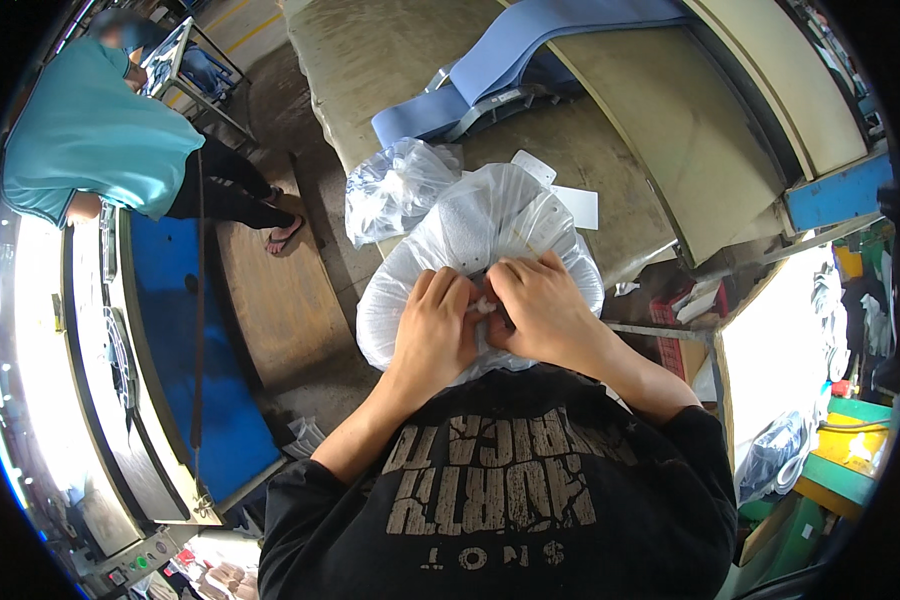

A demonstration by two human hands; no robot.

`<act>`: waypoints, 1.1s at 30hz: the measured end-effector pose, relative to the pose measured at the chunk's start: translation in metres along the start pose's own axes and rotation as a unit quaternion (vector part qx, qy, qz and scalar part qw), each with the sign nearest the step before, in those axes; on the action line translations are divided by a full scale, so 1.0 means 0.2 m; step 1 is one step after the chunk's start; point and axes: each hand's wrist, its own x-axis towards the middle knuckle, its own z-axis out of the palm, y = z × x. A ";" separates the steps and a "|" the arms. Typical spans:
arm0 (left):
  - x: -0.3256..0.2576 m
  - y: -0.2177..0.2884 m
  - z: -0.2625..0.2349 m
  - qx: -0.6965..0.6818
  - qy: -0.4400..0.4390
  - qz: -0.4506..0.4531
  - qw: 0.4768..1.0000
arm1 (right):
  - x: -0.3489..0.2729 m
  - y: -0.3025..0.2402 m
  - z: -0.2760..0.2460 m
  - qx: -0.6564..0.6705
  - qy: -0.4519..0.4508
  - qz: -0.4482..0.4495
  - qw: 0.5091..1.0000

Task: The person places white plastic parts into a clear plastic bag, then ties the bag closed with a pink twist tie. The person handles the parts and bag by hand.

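A large, full, translucent white plastic bag (450, 225) bulges right in front of my body, at the near end of the worktable. Its gathered, twisted neck lies between my hands. My left hand (436, 318) is closed, its fingers curled on the bag's neck. Pressed close beside it, my right hand (532, 305) also pinches the gathered plastic. Fingers hide most of the gathered part. Just behind the bag, to the left, sits a smaller clear plastic bag (398, 190) with pale contents. White cards (576, 206) stick out behind the large bag on the right.
Blue strips of material (530, 50) lie across the worktable (580, 130). At the far left stands a person in a teal shirt (100, 130), beside a long blue-sided machine (180, 330). A red crate (670, 320) and a bright white table (780, 330) are at the right.
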 end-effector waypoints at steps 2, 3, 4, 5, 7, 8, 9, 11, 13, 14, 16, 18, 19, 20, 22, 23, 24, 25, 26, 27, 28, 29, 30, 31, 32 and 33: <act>0.01 -0.01 0.00 0.000 -0.007 -0.011 1.000 | 0.00 0.01 0.01 0.009 0.005 0.007 1.000; 0.01 -0.01 -0.01 -0.001 -0.009 -0.010 1.000 | 0.01 0.02 0.00 0.019 0.005 0.000 1.000; 0.02 -0.02 -0.01 -0.008 -0.011 -0.011 1.000 | 0.01 0.02 0.00 0.031 0.016 -0.011 0.999; 0.02 -0.02 -0.01 -0.015 -0.012 -0.012 1.000 | 0.01 0.03 -0.01 0.043 0.019 -0.020 0.999; 0.01 -0.03 -0.01 -0.006 -0.013 -0.013 1.000 | 0.01 0.05 -0.05 0.056 0.045 -0.053 0.996; 0.01 -0.03 -0.01 -0.002 -0.014 -0.015 1.000 | 0.02 0.06 -0.07 0.063 0.056 -0.068 0.994; 0.01 -0.03 0.00 0.001 -0.014 -0.017 1.000 | 0.02 0.07 -0.10 0.089 0.021 -0.048 0.995; 0.00 -0.03 0.00 0.007 -0.014 -0.018 1.000 | 0.03 0.10 -0.16 0.138 -0.046 0.000 0.989; 0.00 -0.03 0.00 0.003 -0.015 -0.020 1.000 | 0.05 0.11 -0.20 0.094 -0.042 -0.078 0.992; 0.00 -0.04 0.00 0.002 -0.015 -0.021 1.000 | 0.06 0.12 -0.21 0.071 -0.041 -0.114 0.990; 0.01 -0.04 0.00 -0.001 -0.012 -0.021 1.000 | 0.07 0.11 -0.22 0.050 -0.036 -0.136 0.989; 0.01 -0.04 0.00 -0.002 -0.011 -0.021 1.000 | 0.08 0.10 -0.21 0.043 -0.031 -0.140 0.989; 0.02 -0.05 -0.01 -0.002 -0.012 -0.020 1.000 | 0.08 0.10 -0.20 0.047 -0.027 -0.135 0.989; 0.02 -0.04 -0.01 -0.002 -0.016 -0.022 1.000 | 0.07 0.10 -0.19 0.051 -0.024 -0.128 0.990; 0.02 -0.04 -0.03 -0.005 -0.027 -0.016 0.999 | 0.06 0.10 -0.17 0.053 -0.014 -0.119 0.991; 0.02 -0.04 -0.04 -0.006 -0.036 -0.020 0.999 | 0.06 0.10 -0.16 0.054 -0.009 -0.114 0.992; 0.02 -0.04 -0.05 -0.008 -0.037 -0.004 0.999 | 0.05 0.11 -0.15 0.053 -0.005 -0.117 0.992; 0.02 -0.03 -0.06 -0.010 -0.040 0.007 0.999 | 0.05 0.11 -0.14 0.052 -0.001 -0.120 0.991; 0.02 -0.03 -0.07 -0.012 -0.043 0.018 0.999 | 0.05 0.12 -0.14 0.049 0.003 -0.120 0.992; 0.02 -0.03 -0.08 -0.020 -0.049 0.014 0.998 | 0.04 0.12 -0.13 0.050 0.008 -0.123 0.991; 0.03 -0.03 -0.09 -0.027 -0.056 0.010 0.998 | 0.04 0.12 -0.13 0.049 0.013 -0.125 0.991; 0.03 -0.03 -0.09 -0.034 -0.062 0.005 0.997 | 0.03 0.13 -0.12 0.048 0.019 -0.128 0.990; 0.03 -0.04 -0.09 -0.034 -0.062 0.004 0.997 | 0.03 0.13 -0.12 0.046 0.026 -0.129 0.990; 0.03 -0.04 -0.09 -0.035 -0.062 0.002 0.997 | 0.03 0.13 -0.11 0.044 0.034 -0.131 0.990; 0.04 -0.04 -0.09 -0.035 -0.062 0.002 0.997 | 0.03 0.13 -0.11 0.041 0.041 -0.133 0.989; 0.04 -0.04 -0.09 -0.044 -0.056 0.002 0.997 | 0.02 0.12 -0.10 0.036 0.052 -0.131 0.989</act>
